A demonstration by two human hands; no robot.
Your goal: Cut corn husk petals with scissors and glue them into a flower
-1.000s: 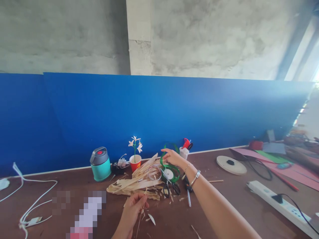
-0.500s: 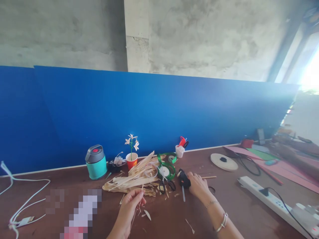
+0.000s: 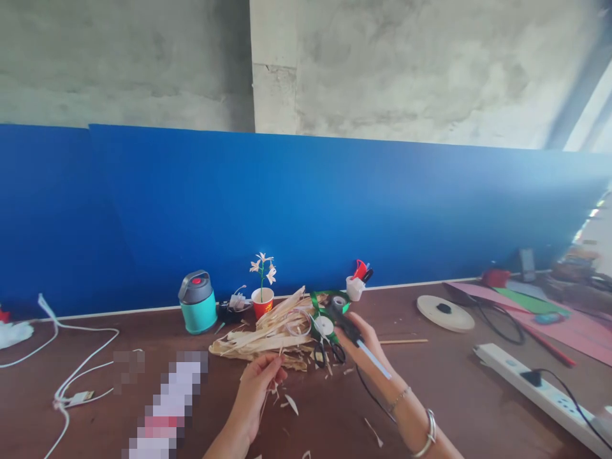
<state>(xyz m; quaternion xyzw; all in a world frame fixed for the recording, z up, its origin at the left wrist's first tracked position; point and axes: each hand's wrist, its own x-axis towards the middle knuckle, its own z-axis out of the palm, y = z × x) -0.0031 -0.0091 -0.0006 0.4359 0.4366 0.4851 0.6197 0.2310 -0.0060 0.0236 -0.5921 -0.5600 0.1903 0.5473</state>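
Observation:
My right hand (image 3: 359, 338) is closed around a black hot glue gun (image 3: 347, 324), lifted off the table, with a whitish glue stick (image 3: 375, 361) jutting from its back end. My left hand (image 3: 262, 376) pinches a thin, pale strip of dried husk (image 3: 280, 352) between thumb and fingers. Behind the hands lies a heap of dried corn husks (image 3: 262, 341). Black-handled scissors (image 3: 329, 352) and a spool of green ribbon (image 3: 324, 326) rest at the heap's right side. Small husk scraps (image 3: 291, 404) are scattered near my left hand.
At the back stand a teal flask (image 3: 198, 312), a paper cup (image 3: 262, 303) holding a white husk flower (image 3: 262, 268), and a white pen cup (image 3: 354, 288). To the right are a round lid (image 3: 444, 313) and a power strip (image 3: 530, 386). White cables (image 3: 67, 382) lie left.
My right hand has picked the glue gun up off the table and brought it left, toward my left hand. My left hand keeps its pinch. The view has shifted slightly.

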